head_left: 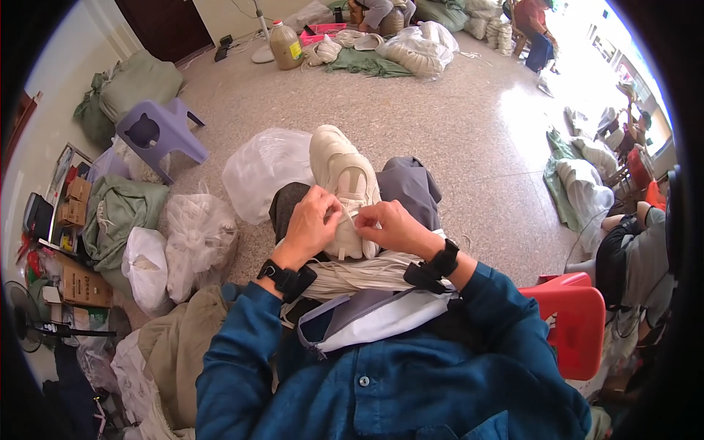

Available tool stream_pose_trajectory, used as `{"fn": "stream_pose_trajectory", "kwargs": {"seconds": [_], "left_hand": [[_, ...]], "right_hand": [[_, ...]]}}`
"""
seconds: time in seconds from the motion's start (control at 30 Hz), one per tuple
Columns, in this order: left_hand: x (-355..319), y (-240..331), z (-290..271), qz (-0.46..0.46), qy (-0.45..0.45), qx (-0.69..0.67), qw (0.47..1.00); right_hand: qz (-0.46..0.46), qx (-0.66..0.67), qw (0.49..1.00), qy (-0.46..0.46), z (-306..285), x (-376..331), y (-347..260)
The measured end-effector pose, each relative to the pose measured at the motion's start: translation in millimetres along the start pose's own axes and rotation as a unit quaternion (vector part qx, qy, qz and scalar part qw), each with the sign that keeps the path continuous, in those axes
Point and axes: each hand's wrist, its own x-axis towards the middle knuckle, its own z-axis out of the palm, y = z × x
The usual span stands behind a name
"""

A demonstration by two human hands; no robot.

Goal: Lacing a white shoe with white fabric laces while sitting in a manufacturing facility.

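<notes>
From my remote seat I see the bare left hand (314, 220) and bare right hand (390, 225) close together, fingertips of each pinched on a thin white shoelace (346, 211). The chunky cream sneaker (354, 181) sits between the grey-trousered knees (412, 191), just beyond a bundle of loose cream cords (352, 277). A red plastic stool (576, 319) stands to my right.

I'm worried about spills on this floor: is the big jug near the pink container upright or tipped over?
Upright: the jug stands with its base on the floor and its red cap at the top.
</notes>
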Motion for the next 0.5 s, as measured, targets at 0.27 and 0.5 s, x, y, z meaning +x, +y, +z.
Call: {"fn": "stream_pose_trajectory", "kwargs": {"seconds": [0.27, 0.5], "left_hand": [[-13, -4, -3, 0.091, 0.042, -0.018, 0.995], [-5, -2, 2, 0.072, 0.03, 0.037, 0.996]], "right_hand": [[-0.034, -0.02, 0.999, 0.0, 5, -5, -8], [0.043, 0.117, 0.992, 0.004, 2, -11, -1]]}}
